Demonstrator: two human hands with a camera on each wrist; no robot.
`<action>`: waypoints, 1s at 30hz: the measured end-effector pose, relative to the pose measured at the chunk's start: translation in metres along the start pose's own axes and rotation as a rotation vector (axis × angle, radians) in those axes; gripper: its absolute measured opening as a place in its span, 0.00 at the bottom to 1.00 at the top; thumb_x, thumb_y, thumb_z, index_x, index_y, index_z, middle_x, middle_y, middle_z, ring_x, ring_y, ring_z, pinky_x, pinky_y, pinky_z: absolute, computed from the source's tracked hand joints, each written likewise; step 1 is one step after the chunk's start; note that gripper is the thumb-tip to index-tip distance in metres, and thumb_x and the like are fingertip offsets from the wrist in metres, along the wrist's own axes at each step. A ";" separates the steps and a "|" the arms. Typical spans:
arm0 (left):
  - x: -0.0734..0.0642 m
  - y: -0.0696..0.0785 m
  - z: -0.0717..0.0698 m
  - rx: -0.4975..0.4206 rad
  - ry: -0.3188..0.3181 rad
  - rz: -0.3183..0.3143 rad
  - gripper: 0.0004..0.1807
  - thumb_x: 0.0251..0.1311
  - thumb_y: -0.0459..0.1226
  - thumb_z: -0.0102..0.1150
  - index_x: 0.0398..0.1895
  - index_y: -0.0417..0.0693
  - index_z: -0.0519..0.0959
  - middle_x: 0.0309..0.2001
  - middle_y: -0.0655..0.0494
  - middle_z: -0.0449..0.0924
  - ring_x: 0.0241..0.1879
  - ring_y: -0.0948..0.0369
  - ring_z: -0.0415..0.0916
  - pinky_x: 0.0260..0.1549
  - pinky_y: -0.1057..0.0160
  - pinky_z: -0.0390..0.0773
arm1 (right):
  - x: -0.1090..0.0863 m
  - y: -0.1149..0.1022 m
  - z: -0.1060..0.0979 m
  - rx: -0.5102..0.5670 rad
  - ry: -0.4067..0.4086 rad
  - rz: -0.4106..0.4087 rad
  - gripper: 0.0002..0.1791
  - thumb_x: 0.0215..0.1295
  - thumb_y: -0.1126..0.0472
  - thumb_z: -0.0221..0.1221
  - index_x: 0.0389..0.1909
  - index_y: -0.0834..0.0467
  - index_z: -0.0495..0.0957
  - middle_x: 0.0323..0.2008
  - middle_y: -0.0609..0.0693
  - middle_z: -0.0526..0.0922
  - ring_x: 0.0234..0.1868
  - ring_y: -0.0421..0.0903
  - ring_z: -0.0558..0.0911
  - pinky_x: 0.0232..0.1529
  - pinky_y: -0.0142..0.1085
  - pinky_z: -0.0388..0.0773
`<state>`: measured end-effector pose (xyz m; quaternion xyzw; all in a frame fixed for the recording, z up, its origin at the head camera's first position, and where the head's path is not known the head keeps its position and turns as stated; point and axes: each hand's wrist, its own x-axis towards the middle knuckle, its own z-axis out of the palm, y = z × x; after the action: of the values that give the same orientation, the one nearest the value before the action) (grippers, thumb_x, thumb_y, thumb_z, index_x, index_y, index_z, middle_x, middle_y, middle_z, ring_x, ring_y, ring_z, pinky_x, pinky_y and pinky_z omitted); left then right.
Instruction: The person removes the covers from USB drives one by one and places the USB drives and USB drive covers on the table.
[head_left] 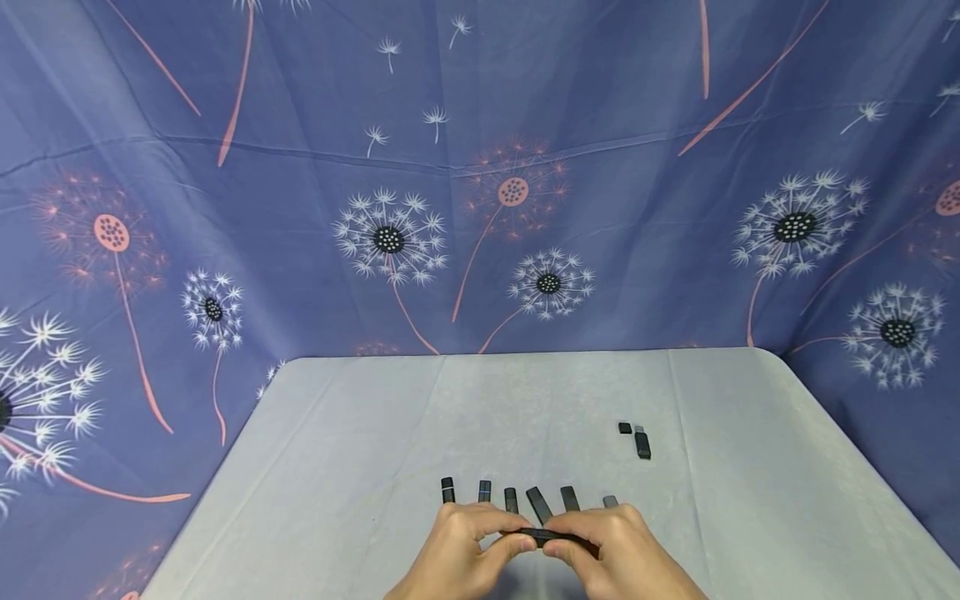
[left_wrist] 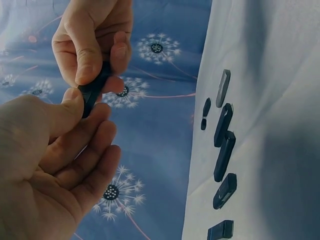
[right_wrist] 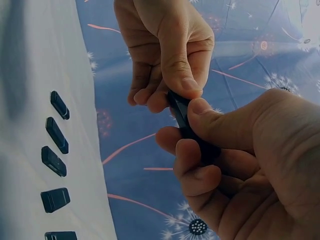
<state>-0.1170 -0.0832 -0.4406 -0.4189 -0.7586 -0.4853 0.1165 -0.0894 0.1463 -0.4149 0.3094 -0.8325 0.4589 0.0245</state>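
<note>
In the head view, my left hand [head_left: 461, 546] and my right hand [head_left: 617, 550] meet low in the middle, and the dark stick [head_left: 538, 535] is between them, one end pinched in each. Just beyond, a row of sticks [head_left: 538, 504] lies on the table [head_left: 360, 433], partly covered by my hands. Farther to the right, a small stick with a pale plug [head_left: 642, 443] lies near a loose black piece [head_left: 625, 428].

In the left wrist view, my left thumb presses the lower end, with fingers behind it; the grip is narrow and looks light. The two thumbs are close together, which in my judgement gives good control.

In the right wrist view, my right thumb lies along the stick and the fingers curl beneath. I cannot tell where a joint is. If I must separate or join two parts, I should work straight along the length, without bending, and with even force.
</note>
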 end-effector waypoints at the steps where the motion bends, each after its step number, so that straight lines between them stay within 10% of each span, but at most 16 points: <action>1: 0.000 0.000 0.000 -0.003 -0.001 -0.002 0.06 0.64 0.37 0.68 0.39 0.44 0.90 0.35 0.55 0.90 0.36 0.70 0.86 0.34 0.78 0.81 | 0.000 0.000 0.000 0.002 0.001 -0.006 0.06 0.72 0.60 0.63 0.42 0.51 0.88 0.29 0.36 0.86 0.20 0.24 0.70 0.18 0.26 0.72; 30: -0.007 0.007 -0.002 -0.075 -0.025 -0.040 0.06 0.66 0.35 0.66 0.40 0.43 0.90 0.34 0.53 0.91 0.35 0.68 0.86 0.33 0.76 0.82 | -0.002 0.003 -0.005 0.076 -0.096 -0.068 0.09 0.75 0.62 0.59 0.47 0.55 0.87 0.32 0.40 0.87 0.25 0.24 0.76 0.23 0.26 0.77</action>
<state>-0.1082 -0.0875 -0.4392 -0.4137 -0.7494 -0.5104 0.0817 -0.0901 0.1525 -0.4148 0.3596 -0.8038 0.4737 -0.0116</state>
